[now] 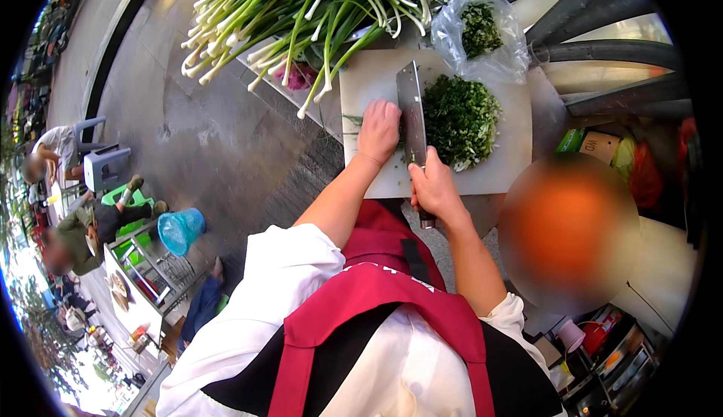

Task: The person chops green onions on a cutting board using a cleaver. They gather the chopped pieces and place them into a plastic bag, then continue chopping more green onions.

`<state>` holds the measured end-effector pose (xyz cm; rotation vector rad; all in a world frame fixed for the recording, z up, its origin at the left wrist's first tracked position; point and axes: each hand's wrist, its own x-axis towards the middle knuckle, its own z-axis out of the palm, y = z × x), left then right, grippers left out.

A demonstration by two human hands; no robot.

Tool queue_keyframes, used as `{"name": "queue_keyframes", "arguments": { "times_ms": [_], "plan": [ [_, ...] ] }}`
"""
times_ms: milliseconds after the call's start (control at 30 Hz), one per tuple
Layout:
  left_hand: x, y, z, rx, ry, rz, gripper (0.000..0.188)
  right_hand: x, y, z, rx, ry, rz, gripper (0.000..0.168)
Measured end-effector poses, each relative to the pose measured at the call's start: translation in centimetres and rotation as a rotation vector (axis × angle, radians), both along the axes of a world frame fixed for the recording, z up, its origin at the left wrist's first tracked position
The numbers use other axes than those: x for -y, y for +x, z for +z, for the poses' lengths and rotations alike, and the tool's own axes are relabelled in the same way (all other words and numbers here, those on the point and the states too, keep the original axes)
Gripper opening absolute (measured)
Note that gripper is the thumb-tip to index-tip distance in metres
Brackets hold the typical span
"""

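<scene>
My right hand (436,186) grips the dark handle of a cleaver (411,109), its broad blade on edge over a white cutting board (511,160). Just left of the blade, my left hand (379,130) is curled, knuckles up, pressing down a few green scallion leaves (353,119); most of them are hidden under it. To the blade's right lies a heap of finely chopped scallions (460,123). Beyond the heap, a clear plastic bag (511,61) holds more chopped greens (480,30).
A large pile of whole scallions (316,5) overhangs the far-left board corner. Dark bars (615,53) stand at the right. A blurred orange shape (567,230) is close to my right arm. Leftward are a lined blue bin (179,230), a stool (104,166) and seated people.
</scene>
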<state>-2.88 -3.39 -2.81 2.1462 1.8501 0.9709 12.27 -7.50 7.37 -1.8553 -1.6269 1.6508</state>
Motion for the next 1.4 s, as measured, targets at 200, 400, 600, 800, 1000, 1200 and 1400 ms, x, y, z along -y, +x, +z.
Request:
{"name": "queue_keyframes", "arguments": {
  "times_ms": [200,400,600,800,1000,1200,1400],
  "plan": [
    [-0.3,0.1,0.3,0.031,-0.026,-0.021,0.01,-1.0,-1.9,-7.8,0.128,0.375,-0.011,0.02],
    [-0.8,0.1,0.1,0.073,-0.039,0.011,0.012,-3.5,-0.7,-4.5,0.082,0.36,-0.041,0.019],
    [-0.8,0.1,1.0,0.273,-0.103,0.02,0.012,2.4,0.1,-2.6,0.051,0.382,-0.109,0.015],
    [-1.3,0.0,1.7,0.496,-0.116,0.027,0.012,4.2,-0.2,-2.9,0.097,0.474,-0.126,0.016],
    [-1.3,-0.6,3.1,0.57,-0.166,-0.021,0.015,4.4,-0.6,-0.9,0.173,0.453,-0.132,0.018],
    [-1.4,-1.8,3.7,0.473,-0.209,-0.09,0.027,5.4,-0.2,-1.3,0.119,0.427,-0.203,0.019],
    [0.4,-4.3,6.4,-0.11,-0.319,-0.302,0.105,5.7,0.0,-0.5,0.119,0.372,-0.173,0.024]
  ]
}}
